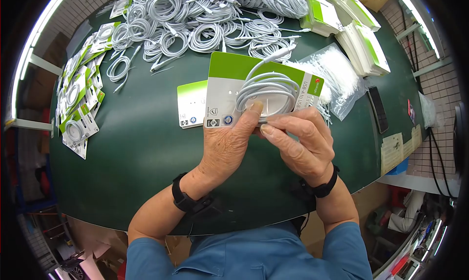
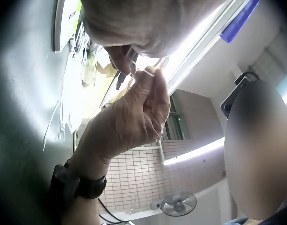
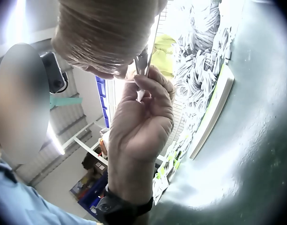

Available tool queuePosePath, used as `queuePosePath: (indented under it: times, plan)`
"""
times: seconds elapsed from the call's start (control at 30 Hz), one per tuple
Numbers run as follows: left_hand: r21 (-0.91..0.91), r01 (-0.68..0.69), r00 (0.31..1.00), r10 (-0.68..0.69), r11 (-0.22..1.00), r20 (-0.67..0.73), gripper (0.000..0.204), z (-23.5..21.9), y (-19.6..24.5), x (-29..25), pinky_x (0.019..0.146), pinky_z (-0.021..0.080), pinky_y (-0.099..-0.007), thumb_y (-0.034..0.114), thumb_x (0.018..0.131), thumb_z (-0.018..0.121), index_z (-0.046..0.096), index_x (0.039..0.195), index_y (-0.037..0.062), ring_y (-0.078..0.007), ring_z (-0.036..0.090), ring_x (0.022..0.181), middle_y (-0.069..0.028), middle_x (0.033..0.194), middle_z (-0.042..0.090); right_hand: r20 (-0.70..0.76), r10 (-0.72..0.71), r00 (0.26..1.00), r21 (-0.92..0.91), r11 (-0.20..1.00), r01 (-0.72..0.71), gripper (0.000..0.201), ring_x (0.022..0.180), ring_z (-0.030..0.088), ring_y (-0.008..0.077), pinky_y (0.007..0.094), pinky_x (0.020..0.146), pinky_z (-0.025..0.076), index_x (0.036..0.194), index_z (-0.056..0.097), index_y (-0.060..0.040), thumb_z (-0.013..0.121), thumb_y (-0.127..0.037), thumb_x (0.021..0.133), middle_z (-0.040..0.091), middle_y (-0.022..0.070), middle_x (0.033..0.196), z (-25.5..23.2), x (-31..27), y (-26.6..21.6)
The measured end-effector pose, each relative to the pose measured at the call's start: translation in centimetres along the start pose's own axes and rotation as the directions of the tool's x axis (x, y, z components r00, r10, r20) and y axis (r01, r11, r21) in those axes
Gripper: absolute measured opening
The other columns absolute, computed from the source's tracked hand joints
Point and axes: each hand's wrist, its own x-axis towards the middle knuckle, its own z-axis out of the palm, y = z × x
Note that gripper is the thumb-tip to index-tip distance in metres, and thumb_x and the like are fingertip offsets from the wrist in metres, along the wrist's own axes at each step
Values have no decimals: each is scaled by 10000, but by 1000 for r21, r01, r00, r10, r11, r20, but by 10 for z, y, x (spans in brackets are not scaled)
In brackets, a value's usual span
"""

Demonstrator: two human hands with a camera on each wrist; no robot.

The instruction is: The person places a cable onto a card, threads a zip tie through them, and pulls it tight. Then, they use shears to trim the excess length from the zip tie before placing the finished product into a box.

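A green and white card is held up over the table with a coiled grey cable lying against its front. My left hand grips the card's lower edge, its thumb pressing on the coil. The right hand pinches at the bottom of the coil with thumb and index finger; in the left wrist view a thin white strip shows at the fingertips of the right hand. In the right wrist view the left hand is below the card's edge.
Behind the card lies a stack of cards. Many coiled cables cover the back of the table. Carded cables lie at the left. A bag of white ties, card stacks and a phone lie right.
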Motion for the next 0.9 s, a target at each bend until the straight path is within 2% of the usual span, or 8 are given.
queuePosePath:
  times: [0.23,0.67,0.9]
  plan:
    - [-38,15,1000,-16,999,-12,264,1,3,0,665,608,-296,119,1034,746,649,1252,6,-139,706,850,-83,1086,732,-20,17,1000,-13,1000,-17,471,880,711,212,319,708,543,1155,789,-113,859,-41,694,766,36,1093,-2,-1,-4]
    - [-12,2,1000,-2,1000,-6,221,0,3,2,654,609,-285,121,1039,735,683,1208,-10,-134,713,795,-80,1030,748,-103,135,985,91,988,-126,384,863,693,225,322,708,559,1081,811,-114,896,30,735,804,54,1040,7,0,-6]
    - [-3,17,1000,-17,1000,5,225,-2,3,1,662,610,-284,129,1035,740,685,1200,-14,-132,718,782,-78,1016,749,-93,162,982,117,982,-151,371,858,691,220,314,702,548,1087,811,-125,908,16,758,806,51,1042,9,-2,-5]
